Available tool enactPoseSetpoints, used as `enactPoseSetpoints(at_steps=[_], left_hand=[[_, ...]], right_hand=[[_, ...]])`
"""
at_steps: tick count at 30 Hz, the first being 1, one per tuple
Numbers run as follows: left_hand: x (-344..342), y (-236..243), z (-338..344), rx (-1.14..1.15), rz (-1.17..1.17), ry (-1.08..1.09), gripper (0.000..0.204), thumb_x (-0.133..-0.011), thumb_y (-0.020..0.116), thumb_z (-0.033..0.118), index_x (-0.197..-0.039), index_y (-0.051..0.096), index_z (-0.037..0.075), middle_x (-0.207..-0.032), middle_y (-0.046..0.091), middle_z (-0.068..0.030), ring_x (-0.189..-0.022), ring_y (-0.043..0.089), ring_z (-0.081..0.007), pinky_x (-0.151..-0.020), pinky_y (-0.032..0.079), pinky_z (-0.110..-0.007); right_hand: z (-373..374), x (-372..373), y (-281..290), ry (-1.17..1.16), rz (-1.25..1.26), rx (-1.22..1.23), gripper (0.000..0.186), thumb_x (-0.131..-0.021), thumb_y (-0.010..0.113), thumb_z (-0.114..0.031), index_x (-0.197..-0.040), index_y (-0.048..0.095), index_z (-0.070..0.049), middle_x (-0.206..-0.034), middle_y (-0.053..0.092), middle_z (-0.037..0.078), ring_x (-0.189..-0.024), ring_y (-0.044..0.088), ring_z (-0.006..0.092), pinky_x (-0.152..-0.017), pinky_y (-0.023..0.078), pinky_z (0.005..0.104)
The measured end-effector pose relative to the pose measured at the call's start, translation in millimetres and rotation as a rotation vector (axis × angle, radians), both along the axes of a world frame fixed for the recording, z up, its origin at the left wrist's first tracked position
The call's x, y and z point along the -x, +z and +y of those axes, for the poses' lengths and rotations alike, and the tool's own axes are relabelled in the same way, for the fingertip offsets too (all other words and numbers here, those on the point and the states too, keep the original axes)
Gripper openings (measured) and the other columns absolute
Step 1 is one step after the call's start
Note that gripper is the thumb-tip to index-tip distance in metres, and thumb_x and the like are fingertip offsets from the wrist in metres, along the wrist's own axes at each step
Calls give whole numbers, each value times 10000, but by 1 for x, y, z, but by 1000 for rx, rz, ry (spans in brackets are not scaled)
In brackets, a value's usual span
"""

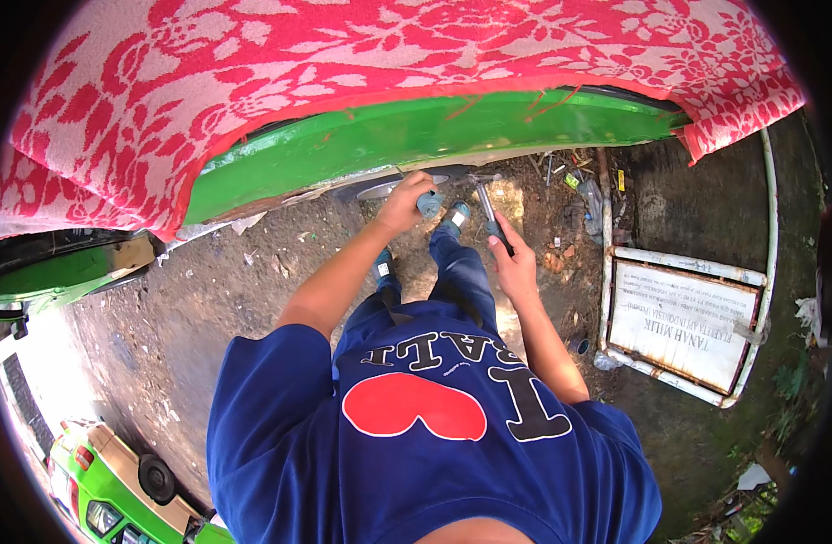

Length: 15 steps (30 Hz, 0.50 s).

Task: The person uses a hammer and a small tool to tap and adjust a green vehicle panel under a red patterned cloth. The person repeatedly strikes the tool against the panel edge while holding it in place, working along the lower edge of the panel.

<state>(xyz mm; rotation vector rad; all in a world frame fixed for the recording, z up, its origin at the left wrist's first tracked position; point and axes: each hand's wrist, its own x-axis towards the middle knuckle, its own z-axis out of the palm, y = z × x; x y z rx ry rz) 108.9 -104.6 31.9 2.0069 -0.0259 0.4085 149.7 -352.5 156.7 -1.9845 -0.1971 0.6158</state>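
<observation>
By the left hand [402,207], closed, a short teal handle [429,204] is being gripped just beside the lower edge of a green vehicle panel [389,136] (what kind of tool the handle belongs to cannot be told). By the right hand [516,265], a hammer [485,199] is being gripped by its black lower shaft, its metal head being pointed toward the panel and held apart from the teal handle. The panel's upper part is being covered by a red and pink floral cloth [361,50]. Below the hands, dirt ground [225,272] is being stood on in teal shoes [456,216]. To the right, a white signboard [683,313] is being framed by rusty pipes [606,208]; at lower left, a green and cream vehicle [130,480] is being partly cut off by the rim.
</observation>
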Motion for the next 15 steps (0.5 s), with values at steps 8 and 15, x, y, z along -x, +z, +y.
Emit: enactPoseSetpoints(at_steps=[8,15], left_hand=[[-12,-24,4,17,38,18,303,-703,748,-35,-970,630,49,-1022,572,-119,-1007,592,-340,-859,485,-395],[-7,-28,8,-6,15,5,322,-697,752,-34,-984,637,53,-1014,566,-113,-996,592,-331,-858,484,-391]], right_hand=[[0,-5,5,-4,33,28,474,-968,633,-105,-1435,567,-147,-813,611,-27,-592,443,45,-547,413,235],[3,-10,6,0,33,13,476,-971,633,-112,-1440,561,-147,-812,602,-34,-598,441,42,-544,412,230]])
